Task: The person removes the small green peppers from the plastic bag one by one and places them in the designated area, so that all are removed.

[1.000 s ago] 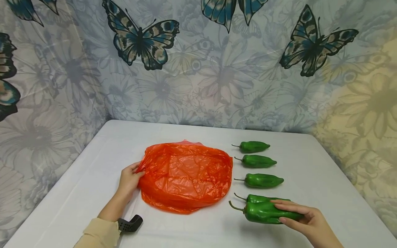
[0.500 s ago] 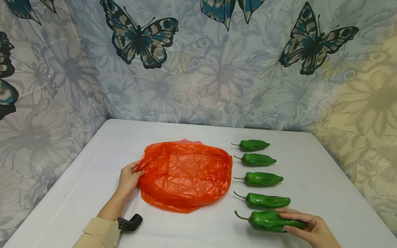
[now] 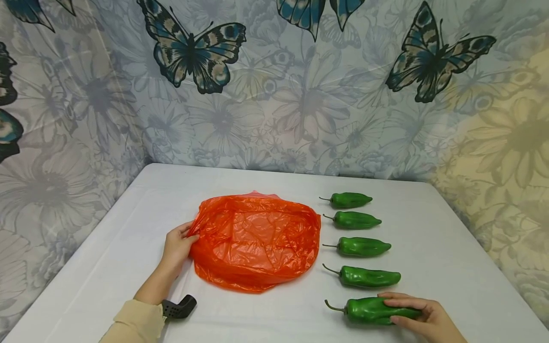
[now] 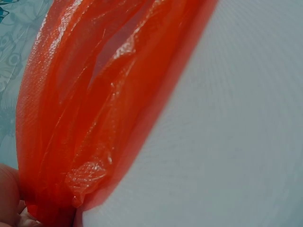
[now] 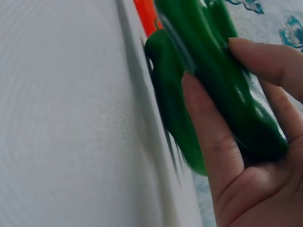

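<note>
My left hand (image 3: 177, 245) pinches the left edge of an orange-red plastic bag (image 3: 257, 243), spread out on the table with its mouth loosely open. In the left wrist view the bag's gathered film (image 4: 90, 109) runs down to the fingers. At the front right, my right hand (image 3: 422, 317) grips the tip end of a green pepper (image 3: 369, 310), thumb on the near side and fingers over the far side. Its curved stem points left toward the bag side. Whether this pepper touches the table, I cannot tell. In the right wrist view, another pepper (image 5: 175, 99) shows behind the held one.
Several more green peppers lie in a column right of the bag, stems left; the nearest pepper (image 3: 370, 277) is just beyond the held one. White cloth covers the table (image 3: 454, 247). A black wrist device (image 3: 180, 307) sits at my left cuff. Butterfly-patterned fabric (image 3: 291, 105) hangs behind.
My right hand has brought its pepper down and toward the front, away from the neighbouring pepper it overlapped before. The left hand and the bag stay put; the view has tilted slightly.
</note>
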A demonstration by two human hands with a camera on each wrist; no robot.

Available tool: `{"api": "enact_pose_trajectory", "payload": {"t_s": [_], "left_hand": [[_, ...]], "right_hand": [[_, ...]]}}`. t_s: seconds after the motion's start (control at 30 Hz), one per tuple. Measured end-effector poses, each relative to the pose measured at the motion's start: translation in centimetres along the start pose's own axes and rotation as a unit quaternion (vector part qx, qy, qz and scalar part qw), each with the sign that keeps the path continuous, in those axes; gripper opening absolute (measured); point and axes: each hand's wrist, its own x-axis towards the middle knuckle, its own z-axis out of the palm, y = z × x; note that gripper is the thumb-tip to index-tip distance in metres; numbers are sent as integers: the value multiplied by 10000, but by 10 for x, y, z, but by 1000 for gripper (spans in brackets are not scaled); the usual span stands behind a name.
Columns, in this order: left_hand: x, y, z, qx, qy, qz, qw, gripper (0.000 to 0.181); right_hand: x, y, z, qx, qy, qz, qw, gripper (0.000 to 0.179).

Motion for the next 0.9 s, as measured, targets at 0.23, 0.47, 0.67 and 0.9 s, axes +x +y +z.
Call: {"api": "enact_pose_trajectory", "payload": {"t_s": [0.23, 0.47, 0.67, 0.9], "left_hand": [[0, -2, -1, -151, -20, 121, 9998, 46], [0, -4, -1, -291, 61, 356, 9989, 44], [-1, 1, 0, -2, -11, 23, 10000, 46], [2, -2, 0, 26, 22, 20, 10000, 46]], "right_hand": [[1, 4, -2, 200, -272, 8, 9994, 34], [1, 12, -2, -76, -277, -30, 9996, 34], [0, 15, -2, -24, -268, -197, 9994, 35], [0, 13, -1, -35, -270, -342, 9990, 35]]}}
